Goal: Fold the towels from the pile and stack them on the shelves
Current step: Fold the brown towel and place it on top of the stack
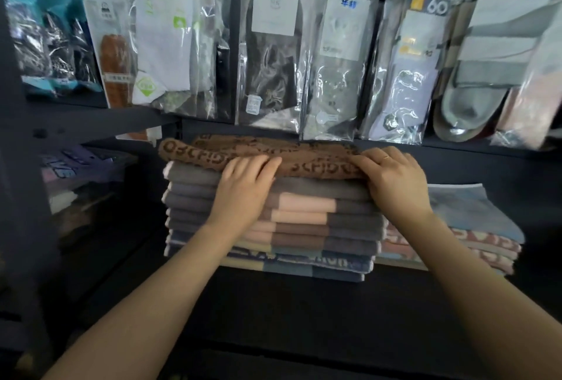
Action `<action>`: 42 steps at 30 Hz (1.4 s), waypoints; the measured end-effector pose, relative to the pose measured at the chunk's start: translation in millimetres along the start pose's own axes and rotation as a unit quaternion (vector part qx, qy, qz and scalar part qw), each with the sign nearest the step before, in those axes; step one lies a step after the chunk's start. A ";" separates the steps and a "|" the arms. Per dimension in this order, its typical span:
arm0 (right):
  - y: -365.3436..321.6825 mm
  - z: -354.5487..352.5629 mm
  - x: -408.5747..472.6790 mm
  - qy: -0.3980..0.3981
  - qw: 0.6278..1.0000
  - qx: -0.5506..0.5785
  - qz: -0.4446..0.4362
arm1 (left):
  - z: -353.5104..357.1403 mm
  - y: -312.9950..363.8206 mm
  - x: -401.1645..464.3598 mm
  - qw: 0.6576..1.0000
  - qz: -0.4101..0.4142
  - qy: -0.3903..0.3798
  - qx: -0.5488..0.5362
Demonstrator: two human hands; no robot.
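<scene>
Your left hand (243,185) and right hand (392,182) rest flat, fingers relaxed, on the brown towel (316,163) topping the stack (197,197).

Both hands, left (243,183) and right (392,179), lie flat, palms down.

The top towel (243,153) is brown with darker brown lettering woven through it. Under it the stack (273,221) runs grey, then grey with peach and brown blocks (blue and yellow near the bottom). The lower pile (474,236) to the right is blue-grey over pink-patterned layers. The shelf (304,303) is black.
</scene>
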State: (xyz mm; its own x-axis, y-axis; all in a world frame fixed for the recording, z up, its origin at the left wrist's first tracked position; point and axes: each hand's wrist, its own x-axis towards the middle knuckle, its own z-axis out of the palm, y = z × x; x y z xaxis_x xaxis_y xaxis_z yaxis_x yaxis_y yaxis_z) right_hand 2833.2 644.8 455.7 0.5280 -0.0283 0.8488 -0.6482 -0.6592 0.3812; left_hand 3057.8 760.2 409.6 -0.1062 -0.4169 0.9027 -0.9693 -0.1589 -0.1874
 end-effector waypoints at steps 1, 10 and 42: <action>1.9 -1.3 -3.7 0.003 1.000 0.010 -0.004 | -0.4 2.1 0.5 1.000 -0.002 -0.009 0.009; 37.3 21.4 -11.3 -0.074 0.934 0.337 0.098 | -28.8 33.9 29.7 0.988 -0.042 -0.134 -0.071; -1.7 -11.5 -98.7 -0.135 0.723 0.546 0.401 | -4.1 113.5 61.0 0.973 0.110 -0.193 -0.068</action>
State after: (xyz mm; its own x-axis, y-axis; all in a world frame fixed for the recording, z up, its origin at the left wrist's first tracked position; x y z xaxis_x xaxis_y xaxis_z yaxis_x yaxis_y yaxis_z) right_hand 2775.8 657.3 375.5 0.4063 -0.7785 0.4785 -0.0629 -0.5462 -0.8353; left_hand 2940.3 720.5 445.0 -0.2487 -0.7371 0.6284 -0.9556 0.0810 -0.2832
